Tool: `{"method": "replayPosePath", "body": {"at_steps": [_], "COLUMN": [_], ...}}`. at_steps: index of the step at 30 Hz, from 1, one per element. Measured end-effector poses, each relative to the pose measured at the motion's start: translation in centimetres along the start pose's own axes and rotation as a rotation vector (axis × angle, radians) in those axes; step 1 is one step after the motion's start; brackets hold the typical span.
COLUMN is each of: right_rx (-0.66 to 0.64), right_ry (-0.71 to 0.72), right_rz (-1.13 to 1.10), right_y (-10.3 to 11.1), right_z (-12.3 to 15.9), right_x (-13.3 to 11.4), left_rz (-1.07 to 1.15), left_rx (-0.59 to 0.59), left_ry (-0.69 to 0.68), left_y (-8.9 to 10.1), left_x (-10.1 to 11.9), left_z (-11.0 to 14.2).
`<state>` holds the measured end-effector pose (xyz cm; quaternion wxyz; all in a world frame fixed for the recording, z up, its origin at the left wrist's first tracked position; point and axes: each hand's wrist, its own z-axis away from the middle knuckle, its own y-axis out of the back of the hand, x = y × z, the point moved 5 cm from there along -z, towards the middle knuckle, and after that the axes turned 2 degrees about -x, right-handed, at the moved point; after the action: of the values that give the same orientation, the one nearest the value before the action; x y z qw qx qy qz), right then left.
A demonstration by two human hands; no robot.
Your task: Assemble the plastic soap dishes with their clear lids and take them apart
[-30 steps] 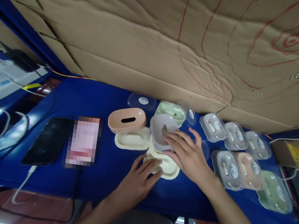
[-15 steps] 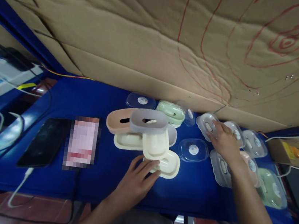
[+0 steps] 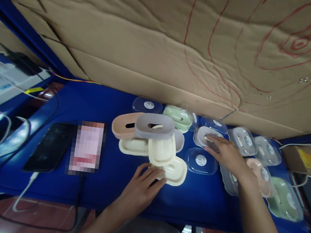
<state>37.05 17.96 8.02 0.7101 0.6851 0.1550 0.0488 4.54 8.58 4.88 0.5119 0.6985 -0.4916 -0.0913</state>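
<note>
My right hand [image 3: 226, 154] grips a grey oval soap dish [image 3: 201, 134] by its near right side, with thumb and fingers at its edge. Just behind that dish lies a clear lid [image 3: 207, 122] with a round sticker. Another clear lid [image 3: 196, 163] rests in front of it. My left hand [image 3: 145, 184] has its fingers bent and apart, fingertips at the left edge of a cream dish [image 3: 178, 173]. Above are an upright-standing cream dish [image 3: 162, 152], a grey slotted tray [image 3: 144, 127] and a peach slotted tray [image 3: 120, 125], piled over one more cream dish [image 3: 132, 147].
Lidded dishes in grey [image 3: 242, 139], peach [image 3: 258, 174] and green [image 3: 286, 198] stand at the right. A green dish [image 3: 175, 115] and a clear lid [image 3: 139, 105] are at the back. A black phone [image 3: 49, 148] and cables lie left. Cardboard [image 3: 141, 53] walls the blue table [image 3: 100, 101].
My right hand has moved slightly left and nearer, carrying the grey soap dish out from a clear lid, which now lies behind it. My left hand has stayed in place.
</note>
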Motion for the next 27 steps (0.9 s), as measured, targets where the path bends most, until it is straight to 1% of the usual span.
{"method": "replayPosePath", "body": {"at_steps": [3, 6, 8, 12, 13, 15, 16, 17, 18, 19, 21, 22, 25, 27], "right_rx": [0.005, 0.034, 0.041, -0.006, 0.022, 0.148, 0.217, 0.258, 0.262, 0.230, 0.142, 0.120, 0.132, 0.134], "right_ry": [0.021, 0.062, 0.065, 0.109, 0.108, 0.054, 0.016, -0.009, -0.014, 0.004, 0.060, 0.072, 0.051, 0.042], "right_rz": [-0.016, -0.054, -0.074, -0.143, -0.120, 0.005, 0.078, 0.128, 0.147, 0.140, 0.105, 0.104, 0.169, 0.190], "right_y": [-0.4, 0.6, 1.5, 2.4, 2.7, 3.4, 3.8, 4.0, 3.9, 3.5, 2.1, 1.4, -0.8, -1.9], "right_z": [-0.4, -0.7, -0.9, -1.5, -1.6, -1.3, -0.8, -0.1, 0.7, 1.7, 3.7, 4.7, 7.0, 8.0], "right_x": [0.7, 0.8, 0.6, -0.7, -1.0, -1.3, -1.5, -2.0, -2.6, -3.5, -5.6, -6.7, -9.2, -10.0], "left_rz": [0.003, 0.009, 0.010, 0.005, 0.006, 0.003, 0.000, -0.001, -0.002, -0.002, 0.000, -0.003, -0.030, -0.062], "left_rx": [0.009, 0.020, 0.018, 0.025, 0.032, 0.054, 0.061, 0.061, 0.060, 0.057, 0.050, 0.047, 0.028, 0.013], "left_ry": [-0.012, -0.017, -0.016, -0.011, -0.008, 0.002, 0.009, 0.016, 0.022, 0.026, 0.042, 0.054, 0.104, 0.123], "left_y": [0.0, 0.0, 0.0, 0.1, 0.1, 0.2, 0.2, 0.2, 0.2, 0.2, 0.2, 0.1, -0.1, -0.2], "left_x": [0.0, 0.1, 0.1, 0.1, 0.1, 0.1, 0.0, 0.0, -0.1, -0.1, -0.2, -0.2, -0.4, -0.4], "left_z": [0.0, -0.1, -0.1, -0.3, -0.3, -0.2, -0.2, -0.1, 0.0, 0.1, 0.1, 0.1, -0.2, -0.6]}}
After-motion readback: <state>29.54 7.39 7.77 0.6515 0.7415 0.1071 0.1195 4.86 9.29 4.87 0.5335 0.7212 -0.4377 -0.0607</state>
